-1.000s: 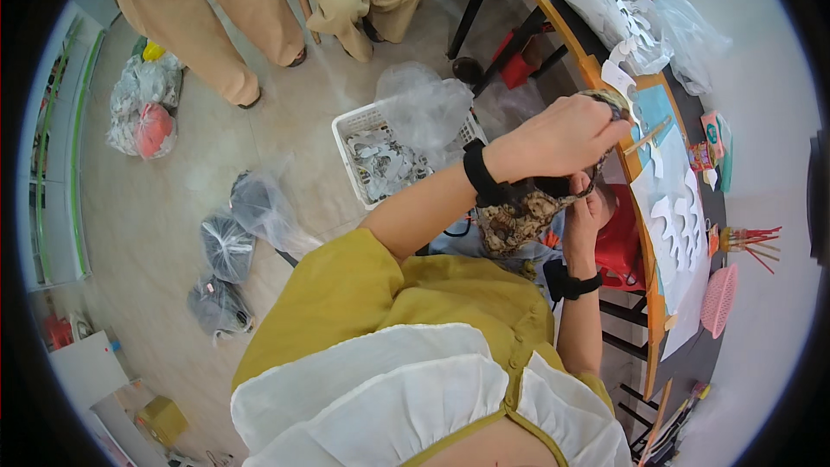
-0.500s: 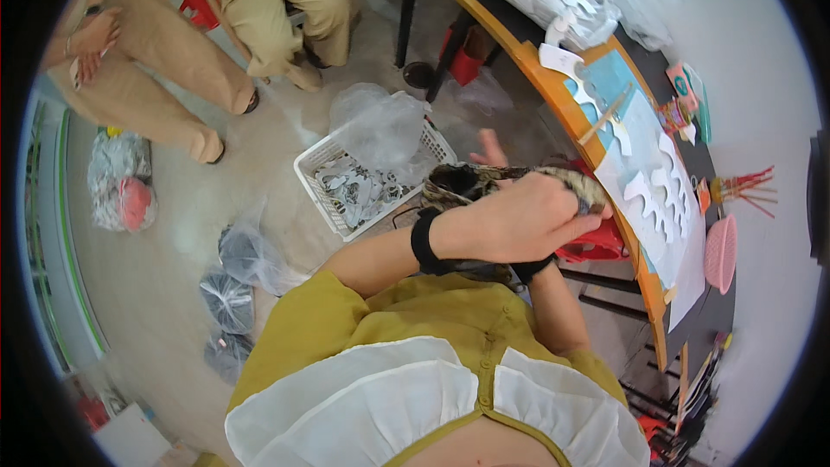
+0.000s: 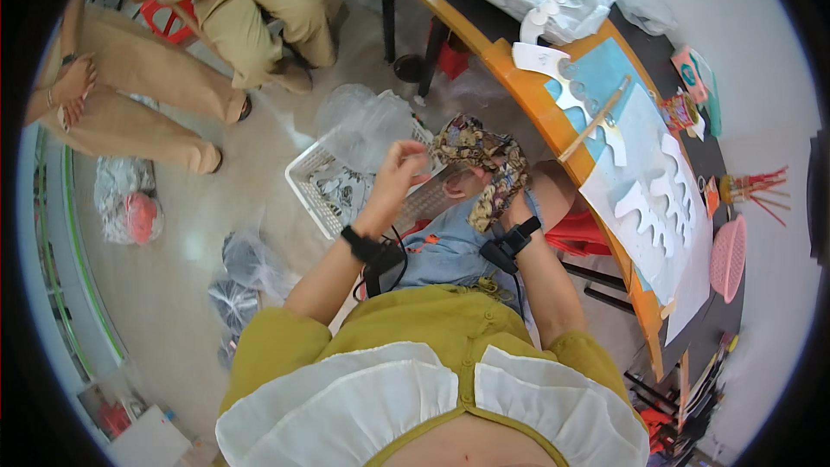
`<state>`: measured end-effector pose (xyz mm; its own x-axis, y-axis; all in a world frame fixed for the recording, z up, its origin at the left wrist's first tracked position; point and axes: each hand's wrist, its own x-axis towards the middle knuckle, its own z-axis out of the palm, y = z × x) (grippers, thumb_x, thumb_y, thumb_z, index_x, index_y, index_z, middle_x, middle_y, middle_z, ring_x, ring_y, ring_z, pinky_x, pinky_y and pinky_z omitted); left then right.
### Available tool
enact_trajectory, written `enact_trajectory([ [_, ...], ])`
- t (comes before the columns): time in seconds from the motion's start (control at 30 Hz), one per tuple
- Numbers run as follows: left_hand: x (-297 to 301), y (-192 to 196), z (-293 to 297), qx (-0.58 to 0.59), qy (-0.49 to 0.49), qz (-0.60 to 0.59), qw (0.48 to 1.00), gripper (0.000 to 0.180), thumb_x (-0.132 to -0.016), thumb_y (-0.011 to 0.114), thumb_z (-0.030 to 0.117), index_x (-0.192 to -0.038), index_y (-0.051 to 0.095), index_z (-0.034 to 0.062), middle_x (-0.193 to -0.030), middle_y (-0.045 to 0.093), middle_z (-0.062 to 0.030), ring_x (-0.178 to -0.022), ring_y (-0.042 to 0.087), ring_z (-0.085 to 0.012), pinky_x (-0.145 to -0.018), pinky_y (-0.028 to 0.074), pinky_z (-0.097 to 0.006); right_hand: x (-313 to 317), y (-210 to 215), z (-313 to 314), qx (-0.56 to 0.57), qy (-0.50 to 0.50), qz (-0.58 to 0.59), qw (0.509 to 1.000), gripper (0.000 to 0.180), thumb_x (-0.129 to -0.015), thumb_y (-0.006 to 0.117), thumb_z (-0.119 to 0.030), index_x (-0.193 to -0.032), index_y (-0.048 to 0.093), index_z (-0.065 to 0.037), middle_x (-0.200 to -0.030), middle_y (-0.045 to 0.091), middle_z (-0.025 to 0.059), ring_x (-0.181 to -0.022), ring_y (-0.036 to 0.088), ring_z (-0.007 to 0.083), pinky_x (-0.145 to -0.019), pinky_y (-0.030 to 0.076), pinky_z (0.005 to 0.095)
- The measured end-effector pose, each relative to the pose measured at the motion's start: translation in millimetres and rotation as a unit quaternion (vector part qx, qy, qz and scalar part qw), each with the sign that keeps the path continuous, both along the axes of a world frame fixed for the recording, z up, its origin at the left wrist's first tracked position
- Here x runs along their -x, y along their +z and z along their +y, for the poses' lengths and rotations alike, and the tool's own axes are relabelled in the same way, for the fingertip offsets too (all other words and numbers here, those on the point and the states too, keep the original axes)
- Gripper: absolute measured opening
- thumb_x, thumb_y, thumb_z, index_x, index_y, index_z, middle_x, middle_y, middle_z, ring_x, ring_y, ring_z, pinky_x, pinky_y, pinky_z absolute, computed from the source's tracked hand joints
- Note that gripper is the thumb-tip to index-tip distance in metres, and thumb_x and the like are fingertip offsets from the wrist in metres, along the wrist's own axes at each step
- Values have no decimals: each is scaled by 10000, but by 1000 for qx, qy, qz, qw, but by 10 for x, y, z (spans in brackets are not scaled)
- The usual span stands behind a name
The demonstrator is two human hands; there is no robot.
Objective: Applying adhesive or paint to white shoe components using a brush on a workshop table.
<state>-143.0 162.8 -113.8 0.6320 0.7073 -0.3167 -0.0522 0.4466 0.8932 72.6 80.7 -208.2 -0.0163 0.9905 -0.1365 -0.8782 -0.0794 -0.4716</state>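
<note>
A strip of dark, multicoloured patterned cloth (image 3: 471,140) is bunched in front of me, one end hanging down over my right wrist. My right hand (image 3: 494,169) is inside its folds and grips it; most of the fingers are hidden by the fabric. Just left of the cloth, my left hand (image 3: 398,175) is raised with its fingers curved and apart, and I see nothing in it. Black straps with small dark devices and cables circle both wrists. Beneath the hands are my blue denim shorts (image 3: 450,246).
A white plastic basket (image 3: 309,193) with grey-white scraps and a clear bag stands beyond my left hand. At right, a wood-edged table (image 3: 536,91) bears white scalloped pieces, a stick (image 3: 596,121) and a pink basket (image 3: 729,258). Two people are at upper left; filled bags lie on the floor.
My left hand, which was crossed over to the right at the cloth, has drawn back left and come off it. The cloth now sits higher and farther forward, around my right hand.
</note>
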Motion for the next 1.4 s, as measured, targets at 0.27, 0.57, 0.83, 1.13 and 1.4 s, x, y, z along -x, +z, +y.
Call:
enact_trajectory([
  [0.27,-540,-600,434,395,6,-195,898,312,-860,708,350,-1023,656,89,-947,685,-59,-844,657,-160,-782,546,-336,168,169,171,-10,9,-418,908,343,-890,551,-47,-1230,524,-13,-1431,395,112,-1228,465,199,-1013,415,344],
  [0.57,-1439,-943,1131,188,61,-87,976,267,-874,632,173,-1110,640,49,-1020,683,-61,-876,657,-160,-767,528,-294,193,866,-51,58,-74,-771,630,662,-815,678,-62,-1417,400,-72,-1524,284,191,-1401,311,336,-1142,253,404],
  [0.83,-2347,-493,2793,-162,130,-71,976,502,-823,666,79,-1293,496,29,-1206,621,-120,-1107,591,-265,-944,472,-355,123,810,-228,28,-31,-763,645,392,-819,695,-98,-1188,582,-25,-1291,555,180,-1238,479,373,-1062,362,427],
  [1.13,-2469,182,3973,-339,129,-41,931,491,-827,662,93,-1288,502,31,-1209,620,-126,-1110,589,-273,-947,470,-361,-125,493,-166,-35,-91,-753,651,341,-776,725,-40,-1110,660,-51,-1232,611,156,-1171,571,320,-981,449,388],
  [1.4,-2769,-149,3950,-376,75,-7,924,483,-831,658,107,-1283,507,33,-1211,618,-131,-1113,587,-279,-950,468,-367,-297,332,-111,-91,-31,-725,682,359,-786,752,-95,-1133,664,-86,-1234,626,121,-1181,578,282,-969,457,375],
])
